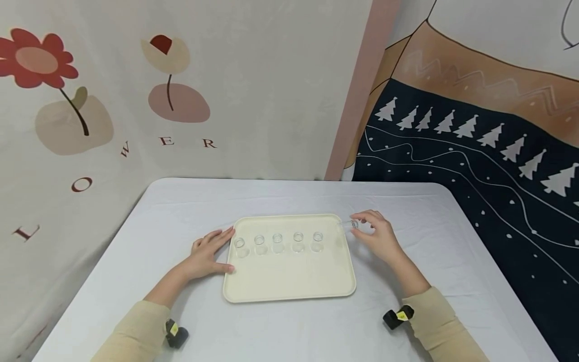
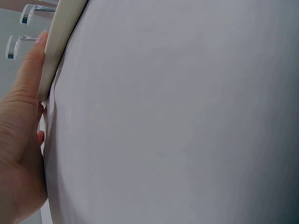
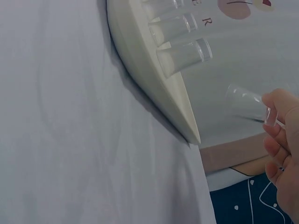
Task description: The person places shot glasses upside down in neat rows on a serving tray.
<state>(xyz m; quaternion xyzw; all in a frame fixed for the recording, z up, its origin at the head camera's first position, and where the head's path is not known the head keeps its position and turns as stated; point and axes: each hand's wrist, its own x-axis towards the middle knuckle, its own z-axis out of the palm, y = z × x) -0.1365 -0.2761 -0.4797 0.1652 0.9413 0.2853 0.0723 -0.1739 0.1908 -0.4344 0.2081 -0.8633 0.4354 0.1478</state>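
Several small clear glass bottles (image 1: 277, 244) stand in a row on a cream tray (image 1: 289, 281), from its left end to right of its middle. My left hand (image 1: 205, 255) rests at the tray's left edge, its fingers stretched out along the side and the thumb touching the rim. Beyond the tray's far right corner, my right hand (image 1: 379, 235) pinches another clear glass bottle (image 3: 245, 102) by its neck, between thumb and fingertips. That bottle is tilted on its side, its base toward the tray. In the left wrist view, the thumb lies near two bottle necks.
A white cloth (image 1: 289, 332) covers the table under the tray. A printed curtain (image 1: 271, 100) with flowers and letters hangs behind, and a dark cloth with white trees (image 1: 452, 151) is at the right. Black wrist cameras (image 1: 398, 317) sit by both sleeves.
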